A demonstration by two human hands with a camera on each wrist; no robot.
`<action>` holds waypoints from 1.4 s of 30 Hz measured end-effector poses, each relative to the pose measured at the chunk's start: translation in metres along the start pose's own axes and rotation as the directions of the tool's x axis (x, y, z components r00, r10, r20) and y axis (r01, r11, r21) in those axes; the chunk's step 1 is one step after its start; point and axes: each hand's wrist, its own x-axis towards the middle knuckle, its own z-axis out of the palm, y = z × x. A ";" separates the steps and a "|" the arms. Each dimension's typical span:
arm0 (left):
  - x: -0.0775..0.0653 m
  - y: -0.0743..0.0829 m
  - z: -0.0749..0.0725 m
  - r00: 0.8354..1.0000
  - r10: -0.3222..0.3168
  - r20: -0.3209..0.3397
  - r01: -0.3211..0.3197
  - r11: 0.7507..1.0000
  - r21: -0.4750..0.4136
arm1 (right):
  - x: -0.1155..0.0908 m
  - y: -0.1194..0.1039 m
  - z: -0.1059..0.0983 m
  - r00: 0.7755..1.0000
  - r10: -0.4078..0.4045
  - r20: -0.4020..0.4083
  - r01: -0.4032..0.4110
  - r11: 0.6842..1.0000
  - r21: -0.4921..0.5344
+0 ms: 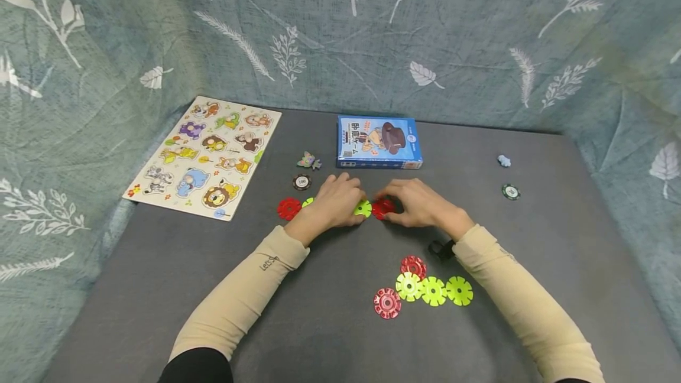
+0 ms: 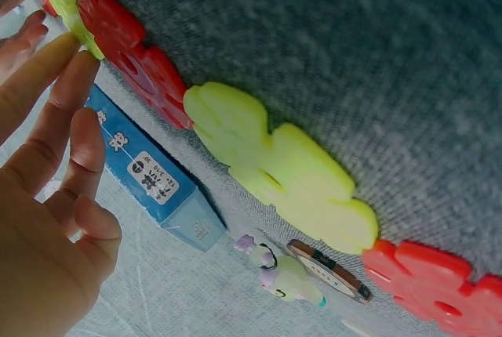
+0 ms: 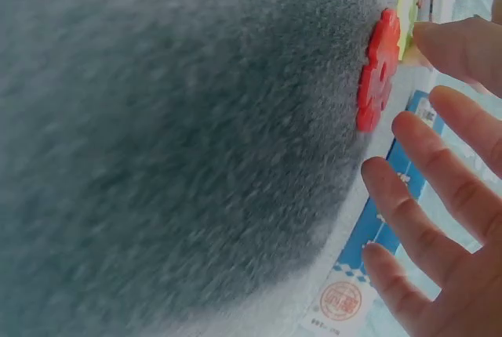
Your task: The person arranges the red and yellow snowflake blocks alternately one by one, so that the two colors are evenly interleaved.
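Observation:
Both hands meet over a row of notched snowflake building discs, red and yellow-green. My left hand (image 1: 337, 201) pinches the yellow-green disc (image 1: 363, 208) near the row's right end, its thumb and index finger at the edges in the left wrist view. At the right, my right hand (image 1: 417, 203) holds the red disc (image 1: 383, 208) by its edge with thumb and index finger; the other fingers (image 3: 416, 227) spread out. From the left hand the row runs leftward to another red disc (image 1: 289, 208); that hand hides its middle in the head view, while the left wrist view shows a red disc (image 2: 133, 55) there.
Loose discs, red (image 1: 387, 303) and yellow-green (image 1: 459, 291), lie nearer the body. Behind the hands stands a blue box (image 1: 378, 142). An animal puzzle board (image 1: 199, 158) lies left. Around are poker chips (image 1: 301, 182), a butterfly toy (image 1: 307, 161) and a small bluish figure (image 1: 503, 161).

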 end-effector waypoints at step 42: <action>0.001 0.001 0.001 1.000 -0.009 0.000 0.009 1.000 -0.020 | -0.142 -0.001 0.012 0.997 0.064 -0.054 -0.069 0.992 -0.107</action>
